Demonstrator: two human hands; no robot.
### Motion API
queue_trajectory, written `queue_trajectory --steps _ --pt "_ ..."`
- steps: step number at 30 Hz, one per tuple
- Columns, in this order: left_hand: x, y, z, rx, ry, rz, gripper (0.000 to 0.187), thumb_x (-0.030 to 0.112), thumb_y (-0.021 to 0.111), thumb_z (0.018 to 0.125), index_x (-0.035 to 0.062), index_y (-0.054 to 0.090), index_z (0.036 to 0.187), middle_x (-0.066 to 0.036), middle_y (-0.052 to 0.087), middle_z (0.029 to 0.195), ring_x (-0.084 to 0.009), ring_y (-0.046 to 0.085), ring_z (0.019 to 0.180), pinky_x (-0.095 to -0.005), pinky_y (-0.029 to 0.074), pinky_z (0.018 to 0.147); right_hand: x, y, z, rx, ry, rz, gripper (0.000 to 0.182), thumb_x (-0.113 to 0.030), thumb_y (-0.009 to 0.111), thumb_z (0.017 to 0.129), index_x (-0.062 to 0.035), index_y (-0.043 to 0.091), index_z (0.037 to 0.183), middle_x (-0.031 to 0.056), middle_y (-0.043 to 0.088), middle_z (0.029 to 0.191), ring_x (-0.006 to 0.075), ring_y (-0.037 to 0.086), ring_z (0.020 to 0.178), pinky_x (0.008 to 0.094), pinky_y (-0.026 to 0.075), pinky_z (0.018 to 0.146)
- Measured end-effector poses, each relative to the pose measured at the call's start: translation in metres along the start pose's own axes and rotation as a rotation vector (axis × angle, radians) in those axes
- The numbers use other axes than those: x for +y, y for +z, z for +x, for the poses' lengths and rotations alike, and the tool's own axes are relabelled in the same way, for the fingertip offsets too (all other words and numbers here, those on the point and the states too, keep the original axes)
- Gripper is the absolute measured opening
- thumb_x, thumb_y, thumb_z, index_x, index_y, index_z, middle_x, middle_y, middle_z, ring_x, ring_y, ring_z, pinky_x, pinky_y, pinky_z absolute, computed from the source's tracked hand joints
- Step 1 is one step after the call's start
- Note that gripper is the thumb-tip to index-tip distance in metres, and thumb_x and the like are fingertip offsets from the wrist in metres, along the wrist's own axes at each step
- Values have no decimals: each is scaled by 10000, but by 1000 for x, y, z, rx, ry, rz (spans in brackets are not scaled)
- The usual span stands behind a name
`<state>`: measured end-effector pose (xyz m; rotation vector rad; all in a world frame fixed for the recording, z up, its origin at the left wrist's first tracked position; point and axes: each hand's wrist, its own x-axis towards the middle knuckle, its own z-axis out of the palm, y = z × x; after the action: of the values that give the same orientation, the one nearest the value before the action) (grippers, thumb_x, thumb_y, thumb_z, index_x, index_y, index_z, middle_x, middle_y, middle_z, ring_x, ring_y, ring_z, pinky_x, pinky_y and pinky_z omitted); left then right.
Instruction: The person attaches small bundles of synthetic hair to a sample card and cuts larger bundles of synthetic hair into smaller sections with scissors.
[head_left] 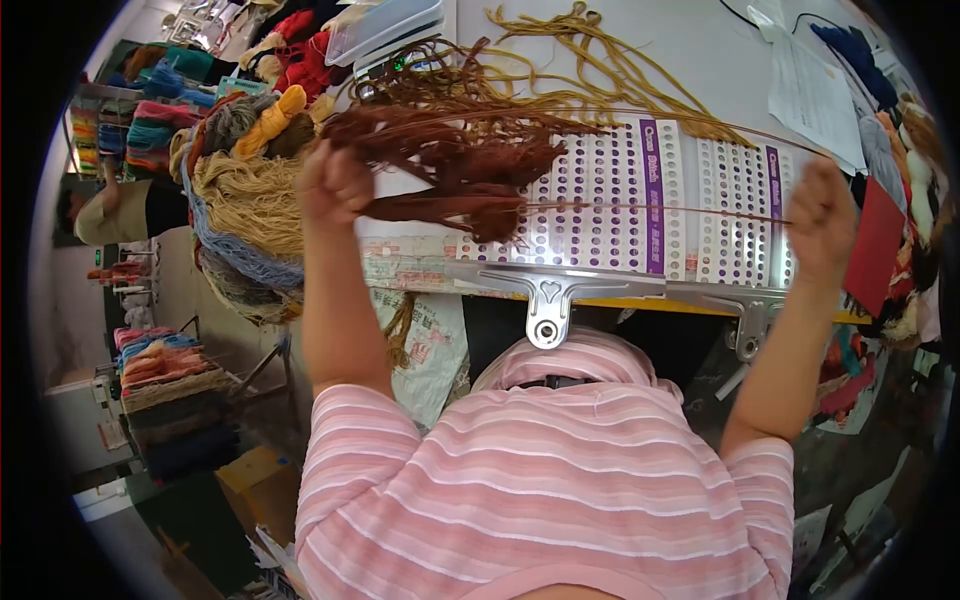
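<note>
A reddish-brown bundle of embroidery thread (460, 165) hangs loosely over the table beside my left hand (335, 185). That hand is closed around the bundle's left end. Thin brown strands run from the bundle across to my right hand (822, 212), which is closed on their far ends at the table's right side. The strands are stretched in two lines above a thread colour chart (605, 215) with purple strips and rows of dots. Both hands are a little blurred, and their inner fingers are hidden.
Metal clips (547, 300) grip the chart at the near edge. Mustard-yellow strands (620, 65) lie at the back, near a clear plastic box (385, 30). Beige and blue yarn skeins (245, 200) pile up on the left. A red card (872, 245) stands right; another person (115, 210) is far left.
</note>
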<state>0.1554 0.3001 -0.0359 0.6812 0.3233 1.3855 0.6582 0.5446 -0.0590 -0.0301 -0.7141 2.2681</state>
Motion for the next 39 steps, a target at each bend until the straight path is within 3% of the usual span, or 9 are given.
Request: queue_trajectory --steps 5,9,14,16,17,22,27,33,39 --pt "66 -34 -73 402 367 -230 248 246 474 967 63 489 800 66 245 547 -40 219 421 -202 204 374 -226 -131 -149 396 -336 -37 255 -82 437 942 59 518 1138 -27 280 651 74 255 511 220 216 461" --pt "115 -54 -91 414 605 -251 337 153 528 924 -74 478 1168 49 281 562 -45 240 434 -209 231 397 -346 -141 -223 860 -670 -364 270 -115 475 931 16 546 1156 -39 346 682 66 305 542 206 258 482" --pt "34 12 28 72 428 -241 388 49 545 867 -49 479 1238 39 404 643 -28 322 454 -170 316 429 -208 -24 -76 976 -724 -751 292 -157 524 917 -39 580 1178 -55 428 722 54 368 580 189 312 509" --pt "-27 16 75 258 230 -88 94 8 531 861 28 574 943 21 479 683 -26 356 462 -153 302 401 -91 8 -1 1085 -621 -824 302 -174 543 912 -60 593 1187 -61 461 738 50 394 595 183 333 520" --pt "-62 30 99 467 141 24 120 7 548 857 19 580 972 6 543 731 -19 363 467 -150 281 380 -50 8 9 852 -263 -1162 251 -218 582 886 -56 666 1059 -51 536 766 41 426 575 176 349 512" --pt "-172 13 157 609 -316 425 290 72 546 877 -30 577 1147 -100 657 1035 -52 361 523 -213 434 587 131 -29 81 621 35 -1029 226 -223 646 805 -14 682 883 33 619 698 83 528 582 225 428 533" --pt "-193 8 176 736 -417 662 321 93 560 838 -39 576 1130 -109 660 996 -71 417 538 -235 452 556 169 -50 93 675 24 -1500 199 -233 655 738 -60 708 821 95 694 770 211 672 709 315 510 667" --pt "-204 -2 202 718 -516 1063 172 166 620 783 1 667 797 -53 583 630 -115 480 480 -250 382 456 170 -37 91 724 -5 -1495 159 -195 646 746 -68 708 818 87 688 754 214 661 686 315 507 657" --pt "-202 -10 206 643 -491 1026 187 175 654 780 -10 659 810 -50 579 618 -114 516 489 -265 387 434 175 -39 76 490 -399 -1582 139 -160 646 754 -40 697 803 98 667 768 210 635 666 304 498 639"
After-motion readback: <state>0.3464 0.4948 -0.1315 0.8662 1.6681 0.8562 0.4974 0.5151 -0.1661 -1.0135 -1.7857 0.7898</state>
